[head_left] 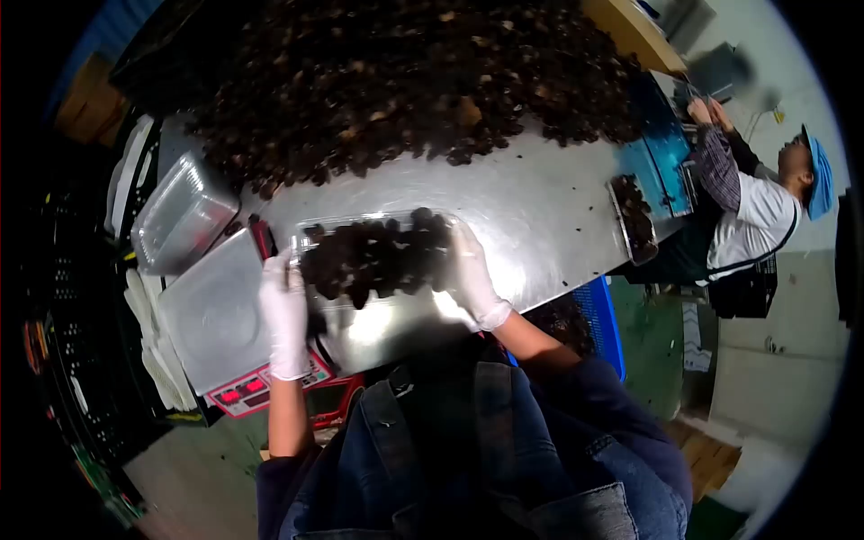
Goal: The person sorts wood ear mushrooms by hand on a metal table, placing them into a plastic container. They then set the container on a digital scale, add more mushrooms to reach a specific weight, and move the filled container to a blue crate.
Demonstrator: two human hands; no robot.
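A clear plastic tray [337, 317] filled with dark brown pieces [378, 256], which look like wood ear mushrooms, is held between my two gloved hands over the steel table. My left hand [284, 315] grips its left end, fingers closed at the rim. On the opposite end, my right hand [475, 274] is closed around the side, its fingertips partly hidden. Left of my left hand is a digital scale [216, 310] with a bare metal pan and red lit digits. Beyond the scale lies a stack of clear plastic trays [184, 216].
A large heap of the same dark pieces [405, 90] covers the back of the steel table [540, 207]. Another filled tray [634, 216] sits at the right edge. Below is a blue crate [607, 328]. A co-worker [756, 207] stands at the right by a blue-sided machine [661, 148].
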